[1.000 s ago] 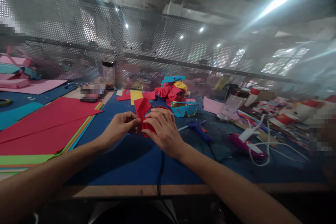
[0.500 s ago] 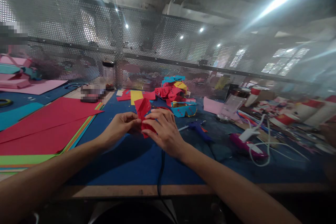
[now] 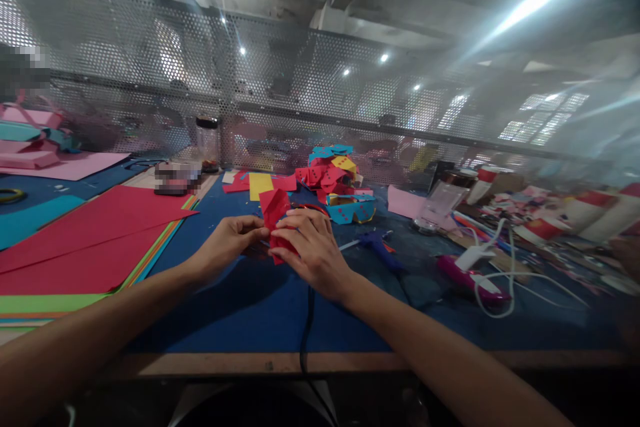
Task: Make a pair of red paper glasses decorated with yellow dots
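A folded piece of red paper is held up between my two hands, over the middle of the blue-topped table. My left hand pinches its left edge between thumb and fingertips. From the right, my right hand wraps its fingers over the paper and hides part of it. Just behind the hands lie flat red pieces and a yellow piece of paper. A blue glue gun rests on the table to the right of my right hand.
At left lies a stack of coloured sheets, red on top. Behind stands a pile of folded paper pieces. To the right are a clear jar and a purple power strip with white cables. A black cord crosses the front edge.
The upper flap of the red paper has tilted slightly and shows a little wider. Both hands stay in nearly the same place, still holding it.
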The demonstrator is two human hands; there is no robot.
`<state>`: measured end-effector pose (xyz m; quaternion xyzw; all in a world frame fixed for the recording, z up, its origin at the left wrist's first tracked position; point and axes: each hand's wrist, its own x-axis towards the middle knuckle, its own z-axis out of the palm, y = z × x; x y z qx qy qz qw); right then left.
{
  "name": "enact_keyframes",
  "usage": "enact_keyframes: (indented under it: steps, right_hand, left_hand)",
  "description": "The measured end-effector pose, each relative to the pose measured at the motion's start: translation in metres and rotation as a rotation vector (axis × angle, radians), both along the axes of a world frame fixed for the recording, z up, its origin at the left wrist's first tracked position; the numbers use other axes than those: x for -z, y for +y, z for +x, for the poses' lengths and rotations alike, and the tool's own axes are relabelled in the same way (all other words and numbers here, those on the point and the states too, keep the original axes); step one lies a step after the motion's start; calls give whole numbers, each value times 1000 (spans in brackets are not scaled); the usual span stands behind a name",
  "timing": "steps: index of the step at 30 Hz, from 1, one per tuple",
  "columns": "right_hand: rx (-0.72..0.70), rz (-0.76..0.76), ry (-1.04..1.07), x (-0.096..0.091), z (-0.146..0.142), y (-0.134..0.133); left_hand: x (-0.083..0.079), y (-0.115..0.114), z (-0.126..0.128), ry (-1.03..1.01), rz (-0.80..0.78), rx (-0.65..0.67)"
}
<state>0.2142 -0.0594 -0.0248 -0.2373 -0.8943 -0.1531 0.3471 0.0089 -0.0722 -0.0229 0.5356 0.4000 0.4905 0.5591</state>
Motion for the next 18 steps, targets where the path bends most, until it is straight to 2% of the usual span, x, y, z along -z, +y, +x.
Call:
enact_keyframes:
  steps: [8, 18]
  right_hand:
    - [-2, 0, -3, -1, 1, 0]
    - [-13, 16, 18, -2, 0, -2]
  left_hand:
    - [0, -1, -2, -1, 8, 28]
    - [-1, 0, -2, -2, -1, -4]
